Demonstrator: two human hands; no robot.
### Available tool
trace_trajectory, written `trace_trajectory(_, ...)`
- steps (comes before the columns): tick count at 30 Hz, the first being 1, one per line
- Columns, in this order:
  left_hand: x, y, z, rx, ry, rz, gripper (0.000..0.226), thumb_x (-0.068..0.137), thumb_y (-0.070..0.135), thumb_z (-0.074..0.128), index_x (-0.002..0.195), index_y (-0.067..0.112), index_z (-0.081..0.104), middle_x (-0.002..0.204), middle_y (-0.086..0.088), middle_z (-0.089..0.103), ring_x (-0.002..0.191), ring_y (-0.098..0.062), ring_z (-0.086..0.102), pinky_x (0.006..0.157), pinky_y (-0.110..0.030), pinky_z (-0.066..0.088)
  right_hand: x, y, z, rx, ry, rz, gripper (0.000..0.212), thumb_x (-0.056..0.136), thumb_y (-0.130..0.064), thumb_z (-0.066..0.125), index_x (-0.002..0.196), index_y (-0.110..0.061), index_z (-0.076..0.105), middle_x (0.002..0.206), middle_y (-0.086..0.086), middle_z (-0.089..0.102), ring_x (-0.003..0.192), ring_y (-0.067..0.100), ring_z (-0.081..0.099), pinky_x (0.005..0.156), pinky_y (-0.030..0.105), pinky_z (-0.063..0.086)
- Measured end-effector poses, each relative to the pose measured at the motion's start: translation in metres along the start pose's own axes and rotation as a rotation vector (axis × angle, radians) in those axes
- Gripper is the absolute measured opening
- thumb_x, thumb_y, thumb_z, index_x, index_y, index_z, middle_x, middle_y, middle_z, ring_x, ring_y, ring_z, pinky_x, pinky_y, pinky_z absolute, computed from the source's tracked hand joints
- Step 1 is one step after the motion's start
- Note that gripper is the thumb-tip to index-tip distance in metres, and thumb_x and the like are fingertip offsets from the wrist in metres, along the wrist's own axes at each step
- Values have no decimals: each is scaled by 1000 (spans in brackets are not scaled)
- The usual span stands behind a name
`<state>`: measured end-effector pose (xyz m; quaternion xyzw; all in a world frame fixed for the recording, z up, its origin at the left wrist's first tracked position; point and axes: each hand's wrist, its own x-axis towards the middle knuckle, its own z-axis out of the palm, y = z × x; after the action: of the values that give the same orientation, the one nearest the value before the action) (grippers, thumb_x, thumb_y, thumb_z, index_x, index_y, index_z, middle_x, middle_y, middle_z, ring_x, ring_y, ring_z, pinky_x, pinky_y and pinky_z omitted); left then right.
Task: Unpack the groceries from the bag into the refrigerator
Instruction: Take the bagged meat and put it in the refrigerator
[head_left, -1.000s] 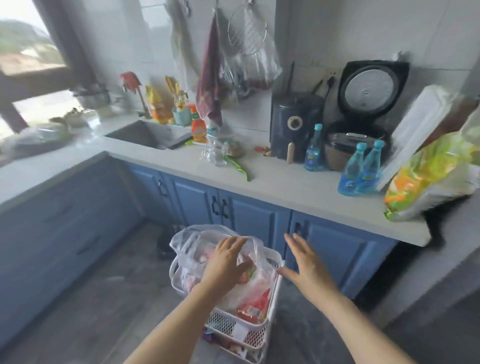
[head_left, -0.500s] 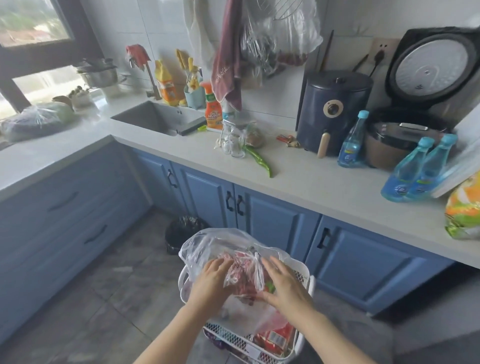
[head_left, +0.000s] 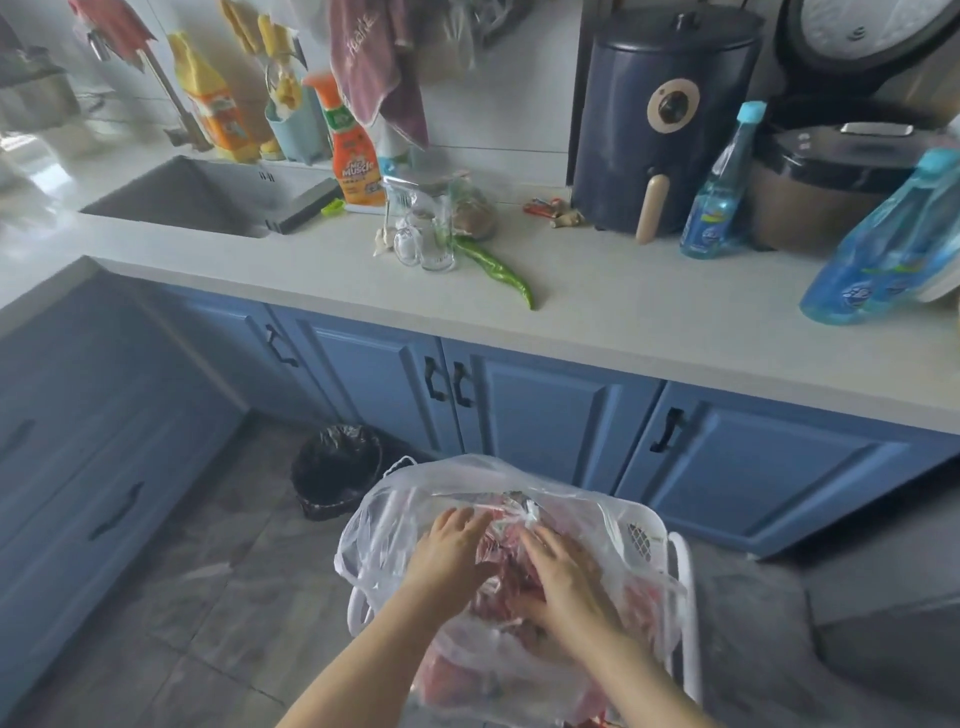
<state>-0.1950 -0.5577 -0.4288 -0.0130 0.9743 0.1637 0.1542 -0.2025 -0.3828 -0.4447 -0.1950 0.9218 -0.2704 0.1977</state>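
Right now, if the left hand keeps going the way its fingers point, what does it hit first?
Likely the knotted top of the clear inner bag of reddish food: the left hand points up-right toward it, inside the big plastic bag. Depth unclear.

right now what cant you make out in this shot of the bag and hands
Head view only:
- What the reddish packet holds: blurred by its film and the plastic bag.
- Left hand, right hand grip: fingertips sunk in plastic.
- White basket contents: under the bag, cut by the bottom edge.
- Refrigerator: out of frame.

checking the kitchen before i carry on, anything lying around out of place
A green chili pepper lies loose on the bare countertop beside some small glass jars, not in any bag or dish. Nothing looks spilled or broken.
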Motion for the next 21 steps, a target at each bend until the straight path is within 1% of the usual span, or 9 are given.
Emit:
trace_trajectory(5, 29, -11, 19, -10, -42, 51, 64, 88, 38, 60, 144, 30, 31, 148, 6, 34, 137, -16, 27, 109, -36, 30, 28, 20, 14, 13, 46, 70, 91, 79, -34, 75, 151, -32, 20, 156, -7, 22, 144, 17, 21, 117, 36, 24)
trace_trajectory(7, 43, -11, 25, -49, -63, 29, 61, 86, 40, 60, 141, 33, 36, 146, 6, 36, 132, -19, 34, 104, -35, 35, 34, 35, 12, -22, 76, 87, 95, 76, -40, 77, 151, -32, 18, 150, -4, 33, 138, 19, 30, 114, 34, 28)
trace_trajectory(9, 57, -9, 29, -140, -69, -37, 61, 83, 42, 60, 140, 35, 39, 144, 7, 37, 124, -18, 44, 97, -34, 41, 39, 45, 6, -42, 65, 131, 101, 74, -48, 76, 151, -36, 11, 153, -4, 29, 138, 22, 30, 114, 36, 26)
trace_trajectory(12, 81, -2, 35, -265, -43, -42, 38, 74, 44, 53, 110, 35, 57, 114, 9, 59, 96, -10, 57, 81, -34, 53, 46, 55, -5, -184, 8, 203, 108, 67, -61, 74, 150, -33, 10, 150, 0, 34, 137, 25, 31, 115, 39, 23)
trace_trajectory(14, 94, -2, 43, -267, -38, -84, 27, 75, 46, 45, 90, 28, 59, 89, 4, 64, 74, -8, 59, 68, -39, 56, 52, 62, -6, -303, -15, 214, 115, 60, -67, 74, 149, -30, 11, 146, 4, 37, 136, 28, 30, 115, 42, 19)
trace_trajectory(15, 98, -1, 46, -284, -44, -102, 27, 79, 46, 46, 87, 24, 59, 83, 0, 64, 67, -8, 57, 64, -41, 56, 54, 63, -6, -333, -35, 217, 120, 58, -68, 74, 150, -28, 8, 150, 6, 30, 140, 30, 23, 117, 45, 13)
trace_trajectory(18, 96, 7, 47, -257, -65, -85, 30, 89, 52, 45, 93, 25, 59, 81, 0, 63, 69, -12, 52, 61, -32, 46, 59, 67, 2, -410, -65, 237, 119, 66, -59, 75, 152, -30, -2, 158, 6, 4, 146, 32, 0, 117, 51, -3)
trace_trajectory(20, 91, 11, 47, -238, -28, -72, 29, 94, 48, 43, 106, 26, 58, 90, 4, 60, 78, -12, 50, 68, -25, 38, 58, 65, 5, -386, 21, 210, 91, 82, -31, 70, 151, -35, 10, 158, 4, 10, 146, 31, 4, 117, 51, 1)
trace_trajectory(21, 88, 13, 45, -240, -12, -71, 29, 95, 47, 42, 109, 27, 57, 96, 4, 60, 84, -13, 51, 72, -26, 37, 55, 64, 7, -365, 83, 180, 79, 85, -15, 65, 149, -35, 24, 157, 4, 19, 145, 31, 13, 117, 51, 9)
